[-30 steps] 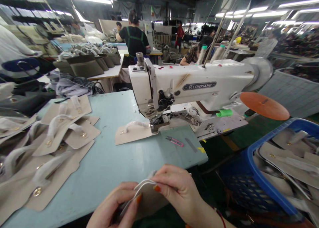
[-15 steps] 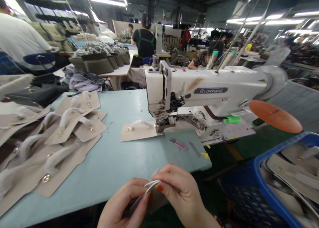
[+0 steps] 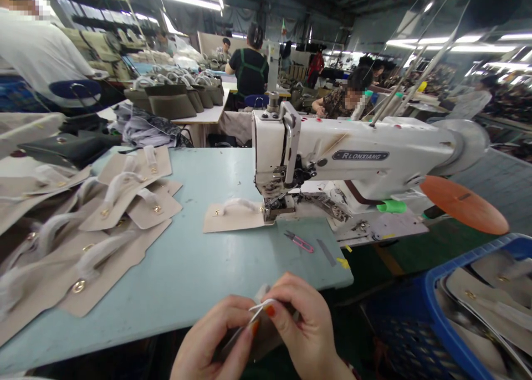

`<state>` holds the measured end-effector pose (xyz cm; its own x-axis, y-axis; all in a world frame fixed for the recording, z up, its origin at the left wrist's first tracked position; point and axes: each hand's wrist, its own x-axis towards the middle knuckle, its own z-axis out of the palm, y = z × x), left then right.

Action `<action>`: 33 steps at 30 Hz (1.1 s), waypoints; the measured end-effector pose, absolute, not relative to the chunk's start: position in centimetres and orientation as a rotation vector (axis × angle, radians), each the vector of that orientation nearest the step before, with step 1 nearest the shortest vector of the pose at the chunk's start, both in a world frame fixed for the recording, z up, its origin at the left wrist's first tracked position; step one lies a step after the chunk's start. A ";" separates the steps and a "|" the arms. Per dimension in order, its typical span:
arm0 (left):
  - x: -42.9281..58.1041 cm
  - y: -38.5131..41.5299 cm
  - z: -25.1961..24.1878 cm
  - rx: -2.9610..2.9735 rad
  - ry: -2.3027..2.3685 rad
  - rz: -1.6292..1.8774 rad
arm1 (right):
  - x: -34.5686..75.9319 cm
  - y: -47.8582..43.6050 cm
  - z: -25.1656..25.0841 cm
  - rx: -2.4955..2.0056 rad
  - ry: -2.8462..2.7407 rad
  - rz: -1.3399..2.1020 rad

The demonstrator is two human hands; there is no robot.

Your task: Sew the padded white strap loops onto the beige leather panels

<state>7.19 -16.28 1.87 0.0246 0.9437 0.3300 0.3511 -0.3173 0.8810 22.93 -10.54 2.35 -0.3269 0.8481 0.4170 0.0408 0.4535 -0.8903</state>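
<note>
Pinching a layered panel (image 3: 267, 337) in left hand (image 3: 216, 335) and right hand (image 3: 305, 319), seemingly unfinished, with piled panels (image 3: 137, 252) at left of unclear status.

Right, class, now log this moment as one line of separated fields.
left hand: pinches pale-edged piece | right hand: pinches same piece | beige panel: end at sewing machine | pink snips: on blue table

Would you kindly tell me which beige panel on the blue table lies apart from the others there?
The single panel whose right end sits at the sewing machine; the other beige panels overlap one another at left.
</note>
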 end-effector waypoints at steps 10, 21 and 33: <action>6.8 -15.1 2.1 1.704 1.395 1.076 | 22.1 -10.1 0.5 -0.903 -1.688 0.908; 6.8 -13.9 2.2 1.833 1.606 1.028 | 21.8 -8.6 -1.2 -0.869 -1.848 0.896; 1.8 -16.4 6.1 2.590 1.874 1.150 | 26.4 -7.2 -7.3 -1.150 -1.515 1.305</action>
